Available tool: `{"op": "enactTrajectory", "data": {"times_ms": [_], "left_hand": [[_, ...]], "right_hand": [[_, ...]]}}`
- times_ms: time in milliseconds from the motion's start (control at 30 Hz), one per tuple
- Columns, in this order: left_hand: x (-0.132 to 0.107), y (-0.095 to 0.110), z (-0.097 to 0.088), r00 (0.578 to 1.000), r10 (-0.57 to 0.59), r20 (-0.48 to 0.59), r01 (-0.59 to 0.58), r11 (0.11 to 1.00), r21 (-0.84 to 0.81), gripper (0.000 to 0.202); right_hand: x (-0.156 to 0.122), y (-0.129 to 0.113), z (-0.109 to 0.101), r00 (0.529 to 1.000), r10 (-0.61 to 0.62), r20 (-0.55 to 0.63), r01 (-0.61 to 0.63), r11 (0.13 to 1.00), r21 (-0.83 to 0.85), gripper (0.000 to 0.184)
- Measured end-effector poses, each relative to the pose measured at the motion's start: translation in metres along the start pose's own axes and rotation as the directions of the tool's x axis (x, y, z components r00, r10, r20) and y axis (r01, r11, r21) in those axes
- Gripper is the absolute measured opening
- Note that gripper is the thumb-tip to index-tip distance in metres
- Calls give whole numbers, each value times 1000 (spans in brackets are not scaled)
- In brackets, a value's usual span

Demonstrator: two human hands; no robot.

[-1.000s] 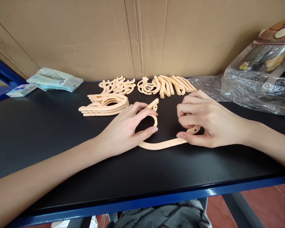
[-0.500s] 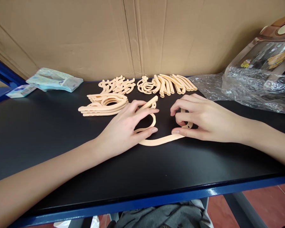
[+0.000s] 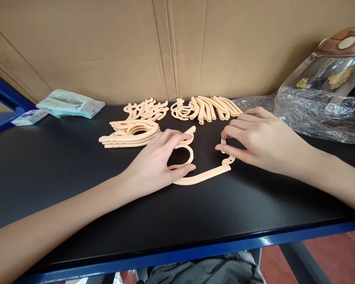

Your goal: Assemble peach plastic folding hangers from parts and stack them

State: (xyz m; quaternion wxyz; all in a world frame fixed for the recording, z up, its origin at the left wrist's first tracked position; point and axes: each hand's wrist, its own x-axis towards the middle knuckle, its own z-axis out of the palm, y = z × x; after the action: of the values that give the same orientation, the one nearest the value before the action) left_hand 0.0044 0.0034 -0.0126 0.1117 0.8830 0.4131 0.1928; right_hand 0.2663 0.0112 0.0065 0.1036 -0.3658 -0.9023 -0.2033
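Observation:
In front of me lies a partly assembled beige plastic folding hanger (image 3: 201,176), with a long arm reaching right and a round loop. My left hand (image 3: 162,156) bends over its left side; the index finger rests on the upper arm and the thumb lies by the loop, while the palm hides the rest. Between the thumb and fingers of my right hand (image 3: 248,136) is a small curved beige hanger piece (image 3: 229,160) with a hole. Its lower end touches or overlaps the tip of the long arm; I cannot tell if they are joined.
Behind my left hand sits a stack of beige folded hangers (image 3: 130,138). Loose curved pieces (image 3: 148,108) and long hanger arms (image 3: 213,107) lie further back. A tissue pack (image 3: 69,103) is at left; a bottle (image 3: 328,67) and clear plastic wrap (image 3: 307,114) stand at right.
My right hand has shifted slightly up and away from the long arm, leaving its tip and the small piece more exposed. The left index finger has drawn back on the upper arm.

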Motion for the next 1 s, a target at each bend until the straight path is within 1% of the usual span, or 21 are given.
{"op": "enactTrajectory", "data": {"times_ms": [67,167,300,400,533,600,867,1000], "left_hand": [[0,0,0,1000,3,-3,-3,1000,-1,52],[-1,-1,2,1000,12,-14,-12,1000,-1,51],[-2,-2,3,998,0,-56,1,1000,11,51],[-1,-2,3,998,-14,-68,15,1000,9,51],[-1,-2,2,999,-10,-45,10,1000,6,52],[-1,-2,2,999,-14,-37,15,1000,7,52],[-1,-3,2,999,-42,-16,42,999,-1,57],[0,-2,3,999,-49,-10,49,999,-1,55]], "right_hand": [[-1,0,2,999,-12,32,11,999,30,39],[-1,-3,4,996,-77,43,70,984,162,35],[-2,-11,2,983,-177,49,143,905,402,36],[-1,-17,-3,968,-248,46,195,848,493,33],[-1,-22,-8,958,-283,47,216,818,533,17],[-1,-24,-9,958,-284,50,215,819,532,14],[-1,-24,-8,953,-301,42,234,814,532,20],[-2,-24,-7,951,-309,25,251,816,520,22]]}}
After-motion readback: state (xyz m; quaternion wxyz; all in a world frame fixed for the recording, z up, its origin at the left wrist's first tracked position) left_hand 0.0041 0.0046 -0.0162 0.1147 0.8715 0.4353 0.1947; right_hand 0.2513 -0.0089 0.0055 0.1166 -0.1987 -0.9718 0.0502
